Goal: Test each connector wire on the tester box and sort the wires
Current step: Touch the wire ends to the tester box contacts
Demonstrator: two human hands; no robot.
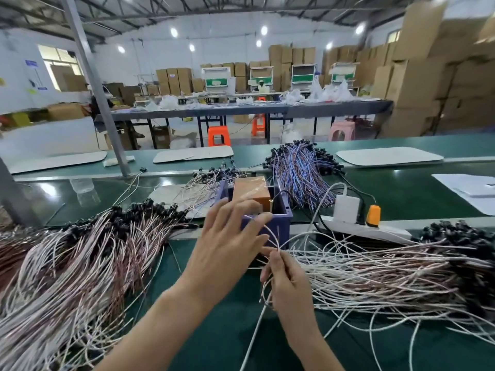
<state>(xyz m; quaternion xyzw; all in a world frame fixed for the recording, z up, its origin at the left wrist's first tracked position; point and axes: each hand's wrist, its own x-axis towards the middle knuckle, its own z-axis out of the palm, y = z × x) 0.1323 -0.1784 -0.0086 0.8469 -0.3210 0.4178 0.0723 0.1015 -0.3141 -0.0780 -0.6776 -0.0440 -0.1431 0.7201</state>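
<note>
The left hand (233, 236) is open wide. Its fingers are straight and spread out. They reach to the front edge of the small blue plastic box (281, 227), and the fingertips (266, 216) are right at its rim. The left hand does not hold anything.

The right hand (286, 279) is just below and beside the left hand. Its fingers are curled, and they pinch a thin white wire (269, 231). The wire bends up from the pinch toward the front of the blue box. I cannot tell how many wires are in the pinch.

The blue box sits in the middle of the shiny green table (214, 330). An orange-brown block (249, 191) sits inside it at the back.

A big heap of pink and white wires with black ends (80, 250) lies to the left of the box. Another big heap of pale wires with black ends (388, 269) lies to the right, and the right hand is at its edge. A bunch of blue and purple wires (300, 167) lies behind the box.

A long white power strip (375, 232) lies just right of the box. A white square plug (347, 208) and an orange plug (373, 215) stick up from it.
</note>
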